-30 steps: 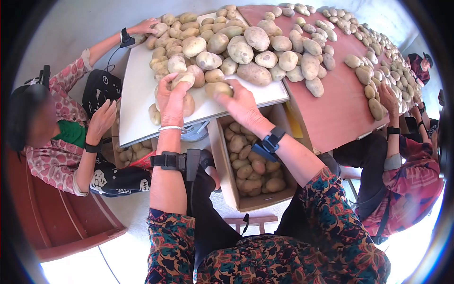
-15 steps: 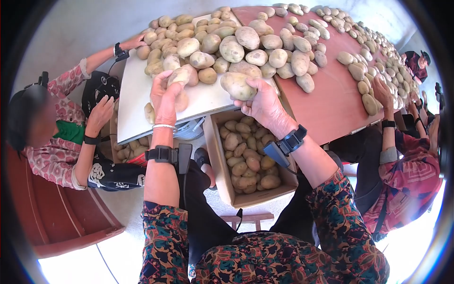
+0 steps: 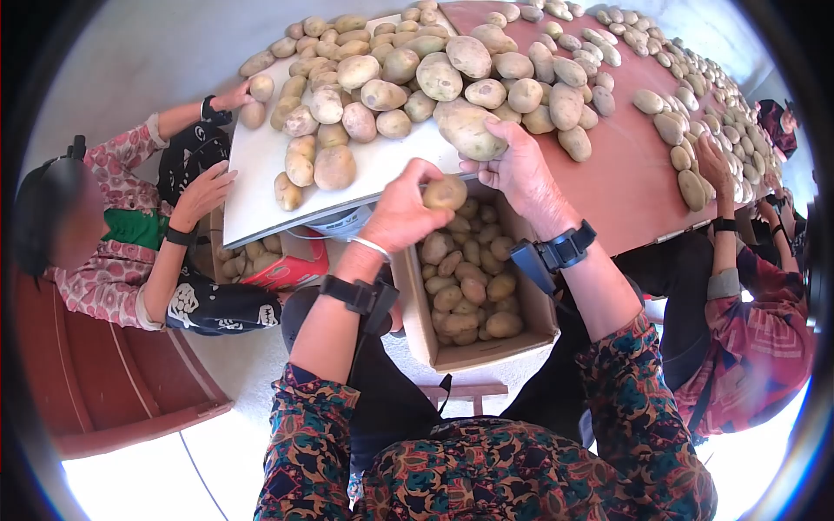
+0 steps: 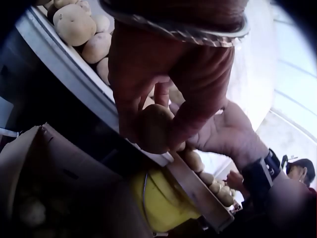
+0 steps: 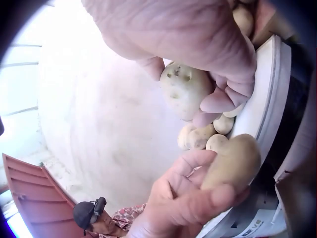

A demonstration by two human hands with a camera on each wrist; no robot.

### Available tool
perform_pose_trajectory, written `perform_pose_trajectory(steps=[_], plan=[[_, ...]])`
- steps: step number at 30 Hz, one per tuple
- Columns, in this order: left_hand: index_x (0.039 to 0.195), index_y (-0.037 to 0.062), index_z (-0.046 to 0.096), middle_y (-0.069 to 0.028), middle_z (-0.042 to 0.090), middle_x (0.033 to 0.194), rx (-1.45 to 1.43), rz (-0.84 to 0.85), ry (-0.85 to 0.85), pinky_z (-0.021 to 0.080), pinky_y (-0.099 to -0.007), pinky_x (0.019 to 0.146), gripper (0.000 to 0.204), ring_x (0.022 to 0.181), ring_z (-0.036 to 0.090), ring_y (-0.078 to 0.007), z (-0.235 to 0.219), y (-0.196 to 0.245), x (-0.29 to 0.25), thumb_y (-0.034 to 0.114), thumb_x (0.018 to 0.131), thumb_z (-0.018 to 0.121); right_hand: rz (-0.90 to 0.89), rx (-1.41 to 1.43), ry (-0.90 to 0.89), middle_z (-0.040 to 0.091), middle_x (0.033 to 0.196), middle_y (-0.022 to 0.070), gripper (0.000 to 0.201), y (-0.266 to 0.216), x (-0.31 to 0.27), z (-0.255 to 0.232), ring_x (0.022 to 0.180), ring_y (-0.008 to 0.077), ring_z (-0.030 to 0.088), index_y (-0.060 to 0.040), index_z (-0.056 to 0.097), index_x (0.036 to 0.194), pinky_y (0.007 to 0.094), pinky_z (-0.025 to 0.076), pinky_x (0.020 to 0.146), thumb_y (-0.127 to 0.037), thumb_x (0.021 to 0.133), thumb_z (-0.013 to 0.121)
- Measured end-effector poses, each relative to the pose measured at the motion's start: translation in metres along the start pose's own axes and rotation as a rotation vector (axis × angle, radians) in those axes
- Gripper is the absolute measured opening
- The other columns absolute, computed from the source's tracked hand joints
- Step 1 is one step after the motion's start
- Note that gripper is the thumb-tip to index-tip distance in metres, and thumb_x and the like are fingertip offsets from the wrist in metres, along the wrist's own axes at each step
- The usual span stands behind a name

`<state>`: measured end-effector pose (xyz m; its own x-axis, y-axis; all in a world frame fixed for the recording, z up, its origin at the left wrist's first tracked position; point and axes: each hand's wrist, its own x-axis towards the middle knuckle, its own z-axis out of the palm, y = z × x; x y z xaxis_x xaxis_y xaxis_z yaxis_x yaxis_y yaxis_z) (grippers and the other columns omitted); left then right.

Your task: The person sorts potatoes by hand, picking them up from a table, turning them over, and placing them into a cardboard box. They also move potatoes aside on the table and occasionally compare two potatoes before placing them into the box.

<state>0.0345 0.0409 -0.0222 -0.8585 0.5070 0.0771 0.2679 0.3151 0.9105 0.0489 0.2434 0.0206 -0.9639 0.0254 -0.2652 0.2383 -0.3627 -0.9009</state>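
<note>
My left hand (image 3: pixel 404 208) grips a small round potato (image 3: pixel 445 193) between thumb and fingers, over the box's back edge. In the left wrist view this potato (image 4: pixel 156 130) is dark and shaded under the fingers. Up and to the right, my right hand (image 3: pixel 528 169) holds a larger, pale oval potato (image 3: pixel 469 130) at the front of the pile. The right wrist view shows dark pits on the end of this larger potato (image 5: pixel 184 91), with the left hand's potato (image 5: pixel 235 161) close below it.
A cardboard box (image 3: pixel 495 354) of potatoes stands below my hands. Potatoes are heaped across the white board (image 3: pixel 261 178) and red tabletop (image 3: pixel 608 200). One person sits at the left, a hand (image 3: pixel 233 95) at potatoes; others sit along the right. A yellow container (image 4: pixel 163 201) is under the table.
My left hand has moved right, from over the white board to near my right hand, with a potato. My right hand, first on a blurred potato, now holds the large one, raised slightly and farther right.
</note>
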Motion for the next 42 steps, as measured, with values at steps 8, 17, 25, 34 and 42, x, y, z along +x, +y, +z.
perform_pose_trajectory(steps=[8, 17, 25, 34, 42], plan=[[0.098, 0.0013, 0.057, -0.0206, 0.065, 0.097, 0.249, 0.022, 0.002, 0.051, -0.0418, 0.083, 0.035, 0.092, 0.064, -0.0380, 0.037, -0.003, -0.005, 0.012, 0.073, 0.079, 0.007, -0.011, 0.006, 0.069, 0.098, 0.0082, 0.051, -0.002, 0.002, -0.004, 0.080, 0.0132, 0.064, -0.0027, 0.057, 0.122, 0.0244, 0.043, 0.068, -0.045, 0.094, 0.053], [0.092, 0.0049, 0.066, -0.0070, 0.069, 0.083, 0.282, 0.122, 0.699, 0.053, -0.0298, 0.075, 0.006, 0.076, 0.066, -0.0154, -0.011, -0.010, 0.001, 0.003, 0.086, 0.066, -0.038, -0.004, -0.054, 0.069, 0.098, 0.0078, 0.052, -0.004, -0.004, 0.000, 0.078, 0.0119, 0.063, -0.0046, 0.057, 0.123, 0.0232, 0.042, 0.065, -0.048, 0.094, 0.054], [0.109, 0.0059, 0.067, -0.0175, 0.066, 0.098, 0.506, -0.242, 1.103, 0.047, -0.0383, 0.094, 0.037, 0.097, 0.063, -0.0339, -0.124, -0.075, -0.011, 0.019, 0.076, 0.076, -0.047, -0.009, -0.050, 0.068, 0.097, 0.0073, 0.054, -0.006, -0.004, -0.004, 0.078, 0.0118, 0.063, -0.0043, 0.056, 0.123, 0.0223, 0.042, 0.063, -0.050, 0.094, 0.054], [0.125, 0.0052, 0.062, -0.0276, 0.052, 0.130, 0.345, -0.761, 0.861, 0.040, -0.0452, 0.106, 0.073, 0.125, 0.047, -0.0393, -0.114, -0.059, 0.015, 0.051, 0.070, 0.077, -0.073, -0.118, 0.016, 0.066, 0.104, 0.0078, 0.056, -0.003, 0.001, 0.004, 0.079, 0.0120, 0.063, -0.0030, 0.052, 0.129, 0.0220, 0.044, 0.065, -0.041, 0.090, 0.064], [0.121, 0.0051, 0.063, -0.0220, 0.054, 0.126, -0.122, -0.511, 1.021, 0.046, -0.0417, 0.096, 0.061, 0.117, 0.054, -0.0328, -0.121, -0.090, 0.021, 0.040, 0.073, 0.078, -0.521, -0.832, 0.233, 0.061, 0.112, 0.0228, 0.052, 0.034, 0.027, 0.024, 0.098, 0.0365, 0.063, -0.0016, 0.049, 0.128, 0.0458, 0.051, 0.086, -0.023, 0.084, 0.069]])
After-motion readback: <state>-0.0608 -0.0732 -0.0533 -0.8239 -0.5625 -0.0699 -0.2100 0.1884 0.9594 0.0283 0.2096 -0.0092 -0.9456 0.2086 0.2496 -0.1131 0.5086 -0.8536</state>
